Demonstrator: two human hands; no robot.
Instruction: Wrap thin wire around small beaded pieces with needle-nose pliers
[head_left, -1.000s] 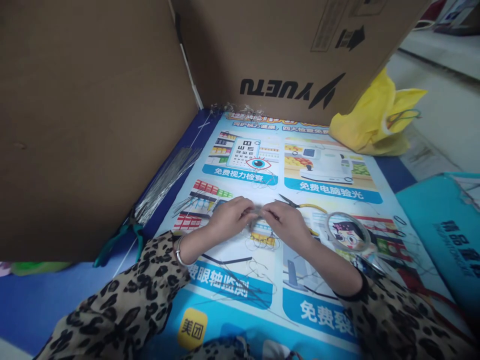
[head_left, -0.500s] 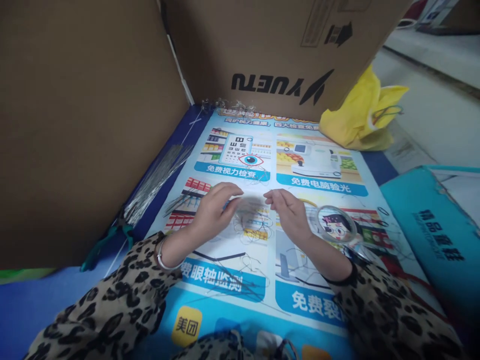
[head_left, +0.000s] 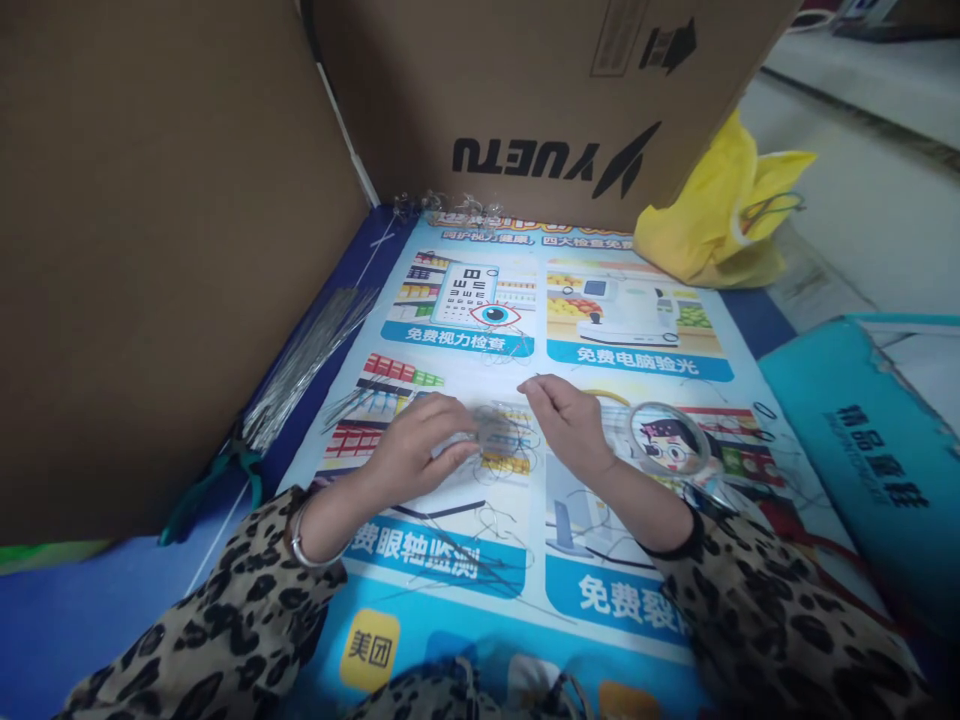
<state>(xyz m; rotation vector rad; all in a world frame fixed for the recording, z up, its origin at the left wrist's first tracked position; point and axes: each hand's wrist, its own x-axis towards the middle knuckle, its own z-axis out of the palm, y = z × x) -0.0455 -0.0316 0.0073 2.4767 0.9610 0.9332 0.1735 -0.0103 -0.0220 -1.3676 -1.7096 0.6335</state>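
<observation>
In the head view, my left hand (head_left: 418, 448) is left of centre above the printed sheet, fingers curled towards the thumb. At its fingertips is a thin looped wire piece (head_left: 501, 432), blurred, its outline partly lost against the print. My right hand (head_left: 568, 422) is a little to the right, thumb and fingers pinched together; anything in that pinch is too small to make out. The two hands are apart. On the sheet below them lie loose thin wires (head_left: 484, 555). A roll of clear tape (head_left: 670, 440) lies just right of my right hand.
Green-handled pliers (head_left: 217, 485) and a bundle of straight silvery wires (head_left: 311, 360) lie at left. Cardboard walls (head_left: 555, 90) stand behind and left, with small wire pieces (head_left: 450, 207) at their foot. A yellow bag (head_left: 712, 225) and a turquoise box (head_left: 847, 430) are at right.
My left hand has moved down and slightly left, and its fingers have closed further. The right hand has stayed nearly in place. The whole view has shifted slightly.
</observation>
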